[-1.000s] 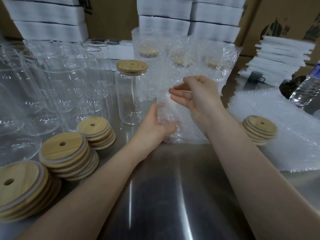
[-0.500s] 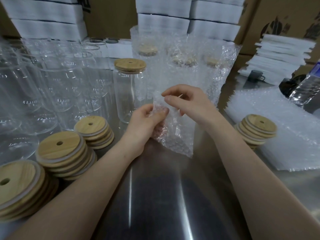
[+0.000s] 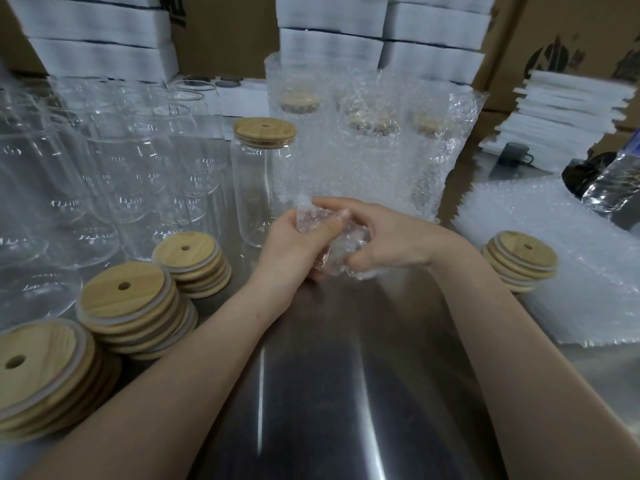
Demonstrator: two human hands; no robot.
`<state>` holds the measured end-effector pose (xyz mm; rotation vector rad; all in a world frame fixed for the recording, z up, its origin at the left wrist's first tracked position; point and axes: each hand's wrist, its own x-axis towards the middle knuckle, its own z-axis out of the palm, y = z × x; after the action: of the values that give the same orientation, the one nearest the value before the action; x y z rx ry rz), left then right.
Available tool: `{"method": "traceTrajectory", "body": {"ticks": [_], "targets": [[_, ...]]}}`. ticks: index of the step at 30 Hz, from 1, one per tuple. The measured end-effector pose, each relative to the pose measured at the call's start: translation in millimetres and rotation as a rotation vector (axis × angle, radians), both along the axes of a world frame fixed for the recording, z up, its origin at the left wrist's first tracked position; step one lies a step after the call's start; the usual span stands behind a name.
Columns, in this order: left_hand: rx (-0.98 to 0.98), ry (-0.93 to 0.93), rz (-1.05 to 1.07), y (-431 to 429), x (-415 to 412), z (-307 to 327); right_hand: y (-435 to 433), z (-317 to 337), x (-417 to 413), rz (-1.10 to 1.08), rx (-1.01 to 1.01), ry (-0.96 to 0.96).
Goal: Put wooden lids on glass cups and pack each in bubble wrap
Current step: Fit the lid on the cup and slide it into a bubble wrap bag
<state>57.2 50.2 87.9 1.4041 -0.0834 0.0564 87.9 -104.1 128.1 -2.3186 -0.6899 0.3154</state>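
Far from done: at left many lidless glass cups (image 3: 114, 174) and stacked wooden lids (image 3: 128, 299), then one lidded cup (image 3: 261, 188) unwrapped beside left hand (image 3: 287, 252) and right hand (image 3: 389, 242), both gripping a crumpled bubble-wrap bag (image 3: 344, 251), few wrapped cups (image 3: 367, 147) behind.

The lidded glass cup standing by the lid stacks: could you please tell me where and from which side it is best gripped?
Grip the lidded glass cup round its straight wall, midway up, coming from the near side. It stands upright; bare glass cups crowd its left and wrapped cups its right. Avoid the wooden lid: it may lift off.
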Motion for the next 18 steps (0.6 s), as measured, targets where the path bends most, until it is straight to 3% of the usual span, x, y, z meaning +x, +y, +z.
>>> {"method": "traceTrajectory", "body": {"ticks": [11, 18], "targets": [[0.109, 0.02, 0.026, 1, 2, -2, -3, -8, 6, -0.191, 0.253, -0.099], [0.492, -0.096, 0.24, 1, 0, -3, -3, -12, 10, -0.285, 0.379, -0.206]]}}
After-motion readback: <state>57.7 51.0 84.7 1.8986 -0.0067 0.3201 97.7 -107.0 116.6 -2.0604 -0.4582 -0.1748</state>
